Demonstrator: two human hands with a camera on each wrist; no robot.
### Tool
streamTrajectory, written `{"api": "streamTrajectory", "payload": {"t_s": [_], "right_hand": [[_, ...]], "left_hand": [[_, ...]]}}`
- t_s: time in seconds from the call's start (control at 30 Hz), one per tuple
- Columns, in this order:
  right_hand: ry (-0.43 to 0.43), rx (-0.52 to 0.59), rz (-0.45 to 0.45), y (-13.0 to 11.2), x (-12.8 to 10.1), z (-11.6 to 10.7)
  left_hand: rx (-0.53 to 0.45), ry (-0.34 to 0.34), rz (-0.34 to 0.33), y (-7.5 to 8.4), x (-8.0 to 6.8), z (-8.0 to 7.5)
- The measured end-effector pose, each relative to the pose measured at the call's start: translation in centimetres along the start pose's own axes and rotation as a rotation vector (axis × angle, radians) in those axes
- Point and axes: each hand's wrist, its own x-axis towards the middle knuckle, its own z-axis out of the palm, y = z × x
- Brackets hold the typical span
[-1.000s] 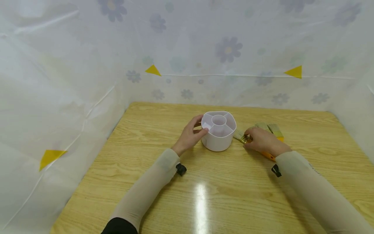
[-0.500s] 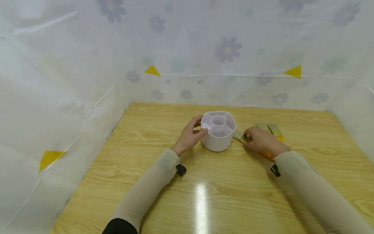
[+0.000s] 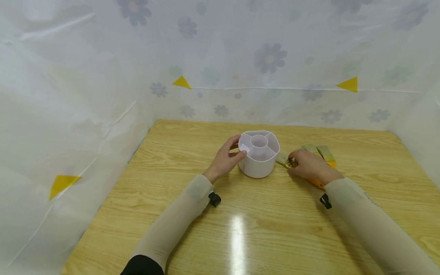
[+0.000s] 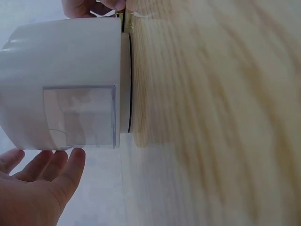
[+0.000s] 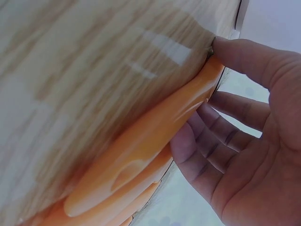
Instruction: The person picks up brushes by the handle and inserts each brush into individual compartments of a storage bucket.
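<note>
A white round organizer [image 3: 257,168] stands upright on the table, divided into several compartments around a central round cup. My left hand [image 3: 223,159] touches its left side with extended fingers, thumb at the rim; in the left wrist view the fingertips [image 4: 77,155] rest near a clear window panel [image 4: 80,115] low on the wall. Right of the organizer, my right hand [image 3: 309,165] pinches a paintbrush [image 5: 155,129] at its neck, between thumb and fingers. That brush has an orange handle, a brass-coloured ferrule and pale bristles pointing toward the organizer.
Other paintbrushes [image 3: 324,153] with orange handles lie just beyond and beside my right hand, partly hidden by it. Below the held brush, more orange handles [image 5: 136,200] overlap. Floral white sheeting [image 3: 240,57] with yellow triangles [image 3: 348,84] surrounds the wooden table [image 3: 192,141].
</note>
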Motion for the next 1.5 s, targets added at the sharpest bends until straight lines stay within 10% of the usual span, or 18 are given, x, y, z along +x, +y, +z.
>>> {"api": "streamTrajectory", "payload": {"t_s": [1.5], "right_hand": [[0.042, 0.047, 0.010, -0.15, -0.45, -0.29]], "left_hand": [[-0.008, 0.006, -0.005, 0.33, -0.24, 0.13]]}}
